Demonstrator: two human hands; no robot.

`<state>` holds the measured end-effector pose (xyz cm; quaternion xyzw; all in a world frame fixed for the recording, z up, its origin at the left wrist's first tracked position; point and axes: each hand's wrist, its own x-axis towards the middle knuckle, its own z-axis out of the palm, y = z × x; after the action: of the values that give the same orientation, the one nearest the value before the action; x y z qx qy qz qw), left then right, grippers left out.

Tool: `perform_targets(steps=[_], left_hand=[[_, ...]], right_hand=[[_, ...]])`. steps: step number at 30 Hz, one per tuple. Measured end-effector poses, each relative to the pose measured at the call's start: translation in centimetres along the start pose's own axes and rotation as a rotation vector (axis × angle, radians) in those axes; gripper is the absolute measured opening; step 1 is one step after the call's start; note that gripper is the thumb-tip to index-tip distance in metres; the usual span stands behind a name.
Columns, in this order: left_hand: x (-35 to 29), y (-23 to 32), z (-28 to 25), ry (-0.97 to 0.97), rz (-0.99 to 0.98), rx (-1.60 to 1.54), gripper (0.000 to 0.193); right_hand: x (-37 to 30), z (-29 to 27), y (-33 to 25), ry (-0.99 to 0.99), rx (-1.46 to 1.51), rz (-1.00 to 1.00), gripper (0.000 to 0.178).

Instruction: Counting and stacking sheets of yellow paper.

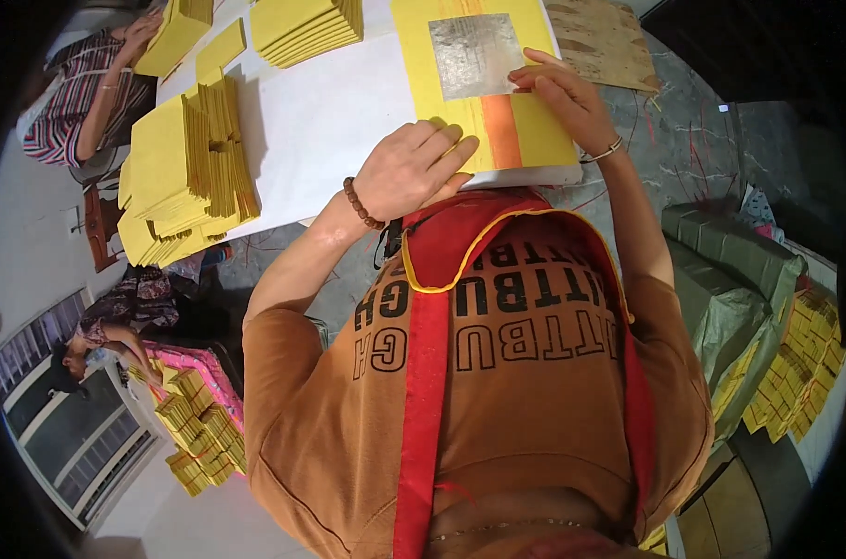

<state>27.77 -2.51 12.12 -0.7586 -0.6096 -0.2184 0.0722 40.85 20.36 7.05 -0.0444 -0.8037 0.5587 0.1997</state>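
Observation:
A yellow paper sheet [423, 84] with an orange stripe down its middle lies on top of a stack at the table's near right edge. A silver foil square [474, 51] rests flat on it. My left hand [414, 168], with a brown bead bracelet, is closed on the sheet's near left corner, fingers on top and thumb lower at the edge. At the right, my right hand [567, 101] lies with fingers spread and fingertips touching the foil's lower right corner. How many sheets the left fingers hold is hidden.
Folded yellow paper stacks [171, 168] stand along the white table's [325, 121] left side, another stack [307, 28] at the far side. A person in a striped shirt [78, 102] works at the left. Plywood [605, 42] lies beyond the right edge; green wrapped bundles [730, 252] are at right.

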Motion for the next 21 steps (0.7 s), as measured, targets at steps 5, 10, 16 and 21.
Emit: perform_targets(steps=[5, 10, 16, 21], left_hand=[[0.1, -0.4, -0.3, 0.026, 0.051, -0.048, 0.024], [0.9, -0.7, -1.2, -0.021, -0.171, -0.347, 0.009], [1.2, -1.2, -1.4, -0.081, -0.309, -0.532, 0.008], [1.4, -1.4, -1.6, -0.198, -0.511, -0.680, 0.009]], right_hand=[[0.0, -0.2, 0.2, -0.011, 0.004, -0.017, 0.029], [0.2, -0.6, 0.0, -0.016, 0.079, 0.000, 0.041], [0.2, -0.6, -0.4, -0.016, 0.067, 0.038, 0.043], [0.1, -0.5, -0.5, -0.006, 0.105, 0.031, 0.044]])
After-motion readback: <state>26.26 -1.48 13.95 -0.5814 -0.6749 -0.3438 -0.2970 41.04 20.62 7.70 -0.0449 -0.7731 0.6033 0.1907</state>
